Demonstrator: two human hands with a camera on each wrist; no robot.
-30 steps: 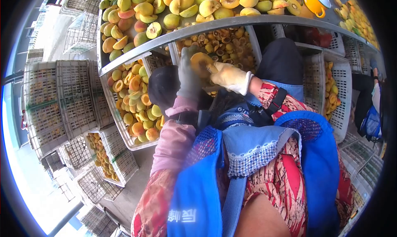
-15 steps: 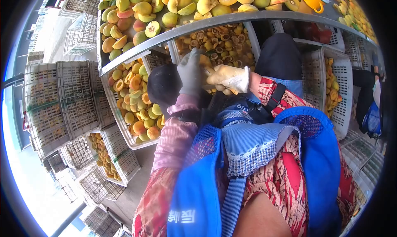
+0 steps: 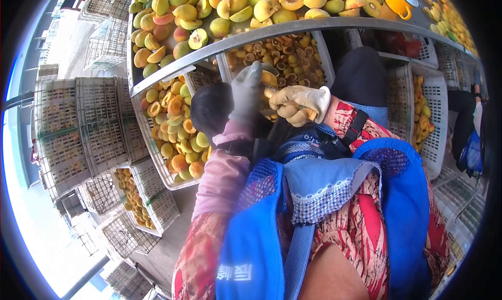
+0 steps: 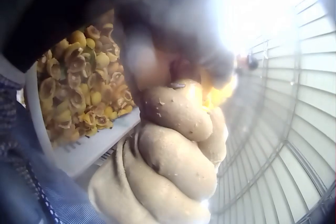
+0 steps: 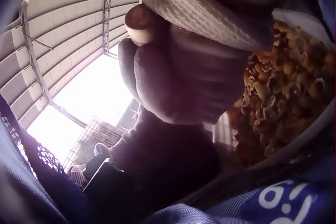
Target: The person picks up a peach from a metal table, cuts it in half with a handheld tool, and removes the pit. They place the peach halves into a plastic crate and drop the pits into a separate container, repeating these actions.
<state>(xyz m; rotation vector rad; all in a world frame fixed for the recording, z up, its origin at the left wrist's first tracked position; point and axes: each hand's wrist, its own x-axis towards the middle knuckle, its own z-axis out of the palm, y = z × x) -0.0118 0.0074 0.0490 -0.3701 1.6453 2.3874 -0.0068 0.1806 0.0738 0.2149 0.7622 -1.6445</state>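
Note:
My left hand (image 3: pixel 246 93), in a grey glove, grips a yellow peach piece (image 3: pixel 269 78), mostly hidden behind its fingers in the head view. Close beside it, my right hand (image 3: pixel 298 104) in a cream glove curls round a wooden-handled tool (image 3: pixel 312 114). The tool's front end points at the peach piece; its working tip is hidden. From the right wrist, the round handle end sticks out of the fist. Below both hands stands a white crate (image 3: pixel 327 64) of hollowed peach pieces and scraps (image 4: pixel 79 79).
A metal-edged table (image 3: pixel 219 40) heaped with peaches (image 3: pixel 219 27) spans the front, bearing a yellow enamel mug (image 3: pixel 398 4). Crates of halved peaches (image 3: pixel 175 127) stand at left and right (image 3: pixel 431 122). Stacked crates (image 3: pixel 78 127) rise farther left. Another person (image 3: pixel 473 127) is at far right.
The peach piece's broad face, seen a second ago, has turned mostly behind the left hand. The right hand has rolled, showing its curled fingers and the handle end.

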